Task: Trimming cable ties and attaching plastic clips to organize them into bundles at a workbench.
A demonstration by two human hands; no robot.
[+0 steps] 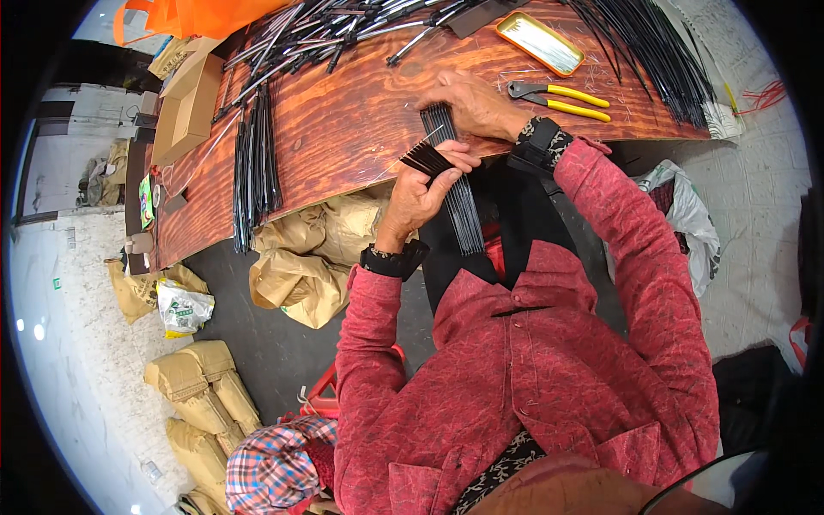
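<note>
My left hand [415,202] is closed around a fanned group of thin black rods [422,158], their ends poking out past the thumb and fingers. Beneath it, a flat row of long black rods [464,219] slants from the table edge down over my lap. My right hand [475,104] is bent over the upper end of that row, with its fingers curled and partly hiding the rod tips. Just right of this hand lie yellow-handled pliers [566,98]. Dark bands cover both wrists.
Silver-and-black rods [343,30] are heaped along the back of the wooden table [343,129]. Another black rod bundle [257,163] overhangs the left edge; long black rods [657,60] lie far right. A yellow-rimmed tin [541,45] and a cardboard box [190,107] stand nearby. Brown sacks [300,266] sit below.
</note>
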